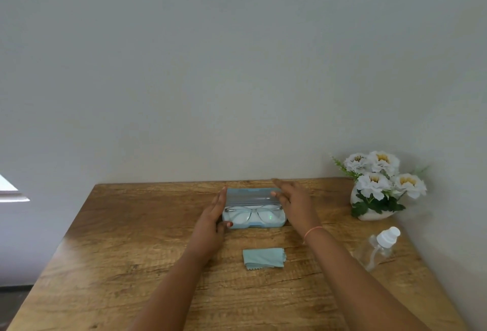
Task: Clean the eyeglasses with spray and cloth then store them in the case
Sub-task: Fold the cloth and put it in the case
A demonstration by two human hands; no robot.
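Forearms [184,272] flanked folded cloth [264,257]. Left hand [214,216] and right hand [293,204], fingers straight, gripping nothing, framed open case [251,196] with eyeglasses [253,213] inside; person probably needed steady base, lenses untouched.

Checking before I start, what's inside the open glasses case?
Clear-framed eyeglasses lie in the case, lenses showing. The raised lid hides its back part; anything beneath them is covered.

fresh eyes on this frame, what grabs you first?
The open pale blue case in the middle of the table, eyeglasses lying inside, with the left hand and right hand open-fingered at either end. Then the folded cloth just in front of it, and the clear spray bottle and white flowers along the right edge.
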